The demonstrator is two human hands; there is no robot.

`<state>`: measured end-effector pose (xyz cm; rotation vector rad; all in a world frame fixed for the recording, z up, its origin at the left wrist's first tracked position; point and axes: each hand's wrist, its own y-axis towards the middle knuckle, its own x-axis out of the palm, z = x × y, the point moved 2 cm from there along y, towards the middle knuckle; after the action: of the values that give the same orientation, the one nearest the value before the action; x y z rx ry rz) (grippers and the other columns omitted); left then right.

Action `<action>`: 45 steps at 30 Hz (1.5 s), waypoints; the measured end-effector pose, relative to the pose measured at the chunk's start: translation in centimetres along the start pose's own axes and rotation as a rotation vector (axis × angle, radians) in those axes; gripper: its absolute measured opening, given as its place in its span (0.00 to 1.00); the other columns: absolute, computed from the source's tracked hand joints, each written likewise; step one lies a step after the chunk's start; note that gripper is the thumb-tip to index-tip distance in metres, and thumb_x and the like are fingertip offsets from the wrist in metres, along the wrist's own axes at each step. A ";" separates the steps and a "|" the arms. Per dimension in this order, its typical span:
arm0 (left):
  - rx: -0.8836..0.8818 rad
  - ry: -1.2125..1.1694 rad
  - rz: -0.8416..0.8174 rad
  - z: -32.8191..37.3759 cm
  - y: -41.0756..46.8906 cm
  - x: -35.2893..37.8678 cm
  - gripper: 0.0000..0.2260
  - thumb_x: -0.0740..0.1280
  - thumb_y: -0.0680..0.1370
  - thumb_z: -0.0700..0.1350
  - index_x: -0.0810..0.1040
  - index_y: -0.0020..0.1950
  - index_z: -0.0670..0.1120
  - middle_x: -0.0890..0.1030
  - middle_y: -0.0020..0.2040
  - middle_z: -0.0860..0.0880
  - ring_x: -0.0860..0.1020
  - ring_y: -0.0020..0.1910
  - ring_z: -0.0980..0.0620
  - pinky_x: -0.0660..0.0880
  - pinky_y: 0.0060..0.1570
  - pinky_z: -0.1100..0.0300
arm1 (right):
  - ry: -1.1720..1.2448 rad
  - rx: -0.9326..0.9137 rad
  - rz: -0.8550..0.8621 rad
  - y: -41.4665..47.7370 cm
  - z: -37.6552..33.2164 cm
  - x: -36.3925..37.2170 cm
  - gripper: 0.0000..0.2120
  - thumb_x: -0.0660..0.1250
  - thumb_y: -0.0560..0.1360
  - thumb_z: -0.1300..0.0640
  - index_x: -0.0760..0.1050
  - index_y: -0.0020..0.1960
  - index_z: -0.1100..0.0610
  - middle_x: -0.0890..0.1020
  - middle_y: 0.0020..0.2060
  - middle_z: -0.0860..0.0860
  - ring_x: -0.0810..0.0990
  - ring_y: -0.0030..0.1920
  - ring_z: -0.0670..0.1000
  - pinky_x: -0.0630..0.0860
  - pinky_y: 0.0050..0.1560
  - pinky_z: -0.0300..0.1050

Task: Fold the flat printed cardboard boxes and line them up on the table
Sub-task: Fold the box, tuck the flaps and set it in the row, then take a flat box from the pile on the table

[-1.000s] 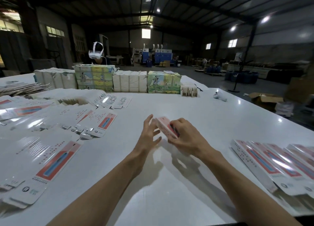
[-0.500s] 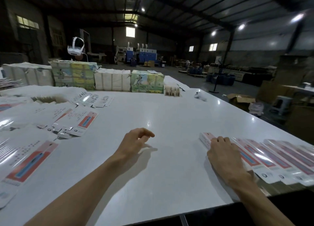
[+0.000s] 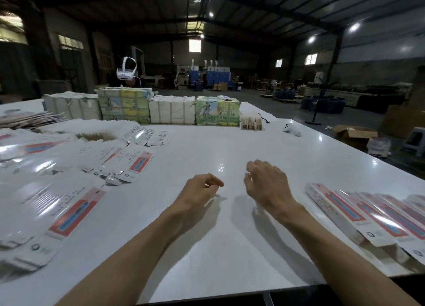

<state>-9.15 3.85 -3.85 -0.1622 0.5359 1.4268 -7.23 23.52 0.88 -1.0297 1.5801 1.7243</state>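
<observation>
**A:** While the left hand (image 3: pixel 197 190) and right hand (image 3: pixel 266 186) hover over the middle of the tabletop (image 3: pixel 230 149), do they hold anything?

**B:** Nothing. Both are empty, with fingers loosely curled, and their shadows fall on the tabletop below.

**A:** And the boxes?

**B:** Folded boxes (image 3: pixel 358 211) lie side by side in a row on the tabletop's right side, close to its near edge. Flat boxes (image 3: pixel 69 213) are spread in overlapping heaps across its left side.

**A:** What's at the far edge?

**B:** Wrapped bundles (image 3: pixel 170 109) stand in a line along it. A white headset (image 3: pixel 127 72) shows just beyond them, and a small white controller (image 3: pixel 291 129) lies near the tabletop's far right corner.
</observation>
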 end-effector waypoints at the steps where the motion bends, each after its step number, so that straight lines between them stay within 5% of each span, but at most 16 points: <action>1: -0.010 0.033 0.015 0.2 0.1 -0.4 0.12 0.65 0.81 0.38 0.86 0.51 0.52 0.85 0.51 0.49 0.85 0.41 0.61 0.79 0.40 0.69 | 0.050 -0.023 0.006 0.7 -1.5 0.6 0.08 0.61 0.82 0.56 0.77 0.51 0.56 0.82 0.45 0.52 0.80 0.43 0.55 0.78 0.44 0.49; 6: -0.093 0.254 0.065 0.7 -0.1 -4.7 0.10 0.65 0.82 0.39 0.83 0.58 0.48 0.85 0.52 0.47 0.86 0.39 0.57 0.81 0.40 0.65 | 0.212 0.004 -0.080 1.6 -4.8 4.5 0.07 0.58 0.81 0.58 0.74 0.51 0.56 0.83 0.41 0.52 0.81 0.41 0.58 0.71 0.38 0.50; 10: -0.296 0.564 0.142 -0.7 -1.7 -10.3 0.11 0.66 0.83 0.44 0.80 0.65 0.48 0.83 0.61 0.46 0.82 0.57 0.47 0.79 0.59 0.52 | 0.356 0.004 -0.070 1.3 -4.0 6.5 0.09 0.58 0.81 0.57 0.77 0.54 0.54 0.83 0.40 0.51 0.79 0.39 0.57 0.70 0.39 0.49; 17: -0.697 1.077 0.331 -3.7 -6.3 -18.8 0.24 0.64 0.84 0.45 0.62 0.78 0.42 0.64 0.76 0.37 0.64 0.74 0.36 0.66 0.73 0.44 | 0.446 0.009 -0.067 1.8 -3.6 7.2 0.10 0.59 0.82 0.58 0.79 0.56 0.53 0.83 0.41 0.50 0.77 0.39 0.53 0.68 0.39 0.47; 20: -0.790 1.121 0.340 -4.0 -7.6 -21.1 0.33 0.72 0.80 0.53 0.63 0.78 0.40 0.62 0.77 0.36 0.64 0.74 0.35 0.64 0.73 0.44 | 0.476 0.013 -0.072 1.9 -3.6 7.3 0.09 0.60 0.81 0.57 0.79 0.54 0.52 0.83 0.40 0.49 0.78 0.39 0.54 0.69 0.39 0.48; 25: -0.851 1.085 0.337 -3.7 -7.2 -23.1 0.50 0.80 0.70 0.61 0.59 0.78 0.36 0.75 0.70 0.38 0.73 0.70 0.37 0.71 0.67 0.48 | 0.539 0.035 -0.091 1.9 -3.2 7.3 0.09 0.61 0.81 0.57 0.80 0.54 0.51 0.84 0.40 0.48 0.80 0.42 0.54 0.70 0.40 0.47; 32: -0.801 1.091 0.287 -3.7 -7.0 -24.3 0.33 0.81 0.69 0.60 0.75 0.65 0.43 0.76 0.53 0.44 0.79 0.54 0.43 0.80 0.57 0.51 | 0.584 0.046 -0.123 1.5 -3.1 6.9 0.10 0.61 0.81 0.58 0.80 0.55 0.50 0.84 0.40 0.47 0.82 0.43 0.53 0.75 0.43 0.48; 36: -0.853 1.087 0.361 -4.0 -7.0 -24.8 0.48 0.82 0.66 0.64 0.64 0.73 0.38 0.73 0.66 0.38 0.76 0.65 0.39 0.76 0.63 0.47 | 0.616 0.032 -0.107 1.5 -3.3 6.8 0.10 0.61 0.82 0.59 0.79 0.59 0.51 0.82 0.39 0.45 0.83 0.42 0.52 0.77 0.44 0.49; 42: -0.812 1.081 0.353 -3.5 -7.4 -25.4 0.42 0.80 0.67 0.65 0.68 0.67 0.41 0.79 0.56 0.44 0.80 0.57 0.44 0.75 0.62 0.49 | 0.619 0.033 -0.103 1.6 -3.4 6.9 0.10 0.62 0.82 0.58 0.80 0.58 0.51 0.81 0.36 0.43 0.81 0.40 0.49 0.72 0.39 0.47; 45: -0.775 1.090 0.385 -3.1 -6.9 -25.4 0.50 0.81 0.69 0.61 0.58 0.78 0.40 0.80 0.63 0.42 0.80 0.62 0.41 0.73 0.63 0.47 | 0.628 0.029 -0.102 1.6 -3.5 6.9 0.10 0.62 0.82 0.59 0.80 0.58 0.51 0.81 0.36 0.43 0.81 0.40 0.48 0.72 0.39 0.47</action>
<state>-4.55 -21.26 3.36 -1.5862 0.8810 1.7951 -11.74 19.32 -4.06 -1.7182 1.8640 1.3699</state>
